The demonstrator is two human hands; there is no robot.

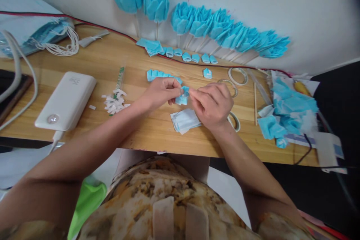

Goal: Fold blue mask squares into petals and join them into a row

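Observation:
A small folded piece of blue fabric (182, 98) is held between my two hands above the wooden table. My left hand (164, 92) pinches its upper left side. From the right, the fingertips of my right hand (212, 103) pinch its edge; that contact point is small and partly hidden. Just below lies a flat stack of pale blue pieces (185, 120). Behind my left hand is a row of folded blue pieces (160, 74), and a single folded blue piece (207, 73) sits farther back on the right.
Blue fabric flowers (156, 3) on sticks lean along the wall. Rolls of tape (238, 76) lie right of my hands, beside a thin wooden stick (255, 104) and blue scraps (292, 101). To the left are a white power bank (67, 99) and white paper bits (114, 102).

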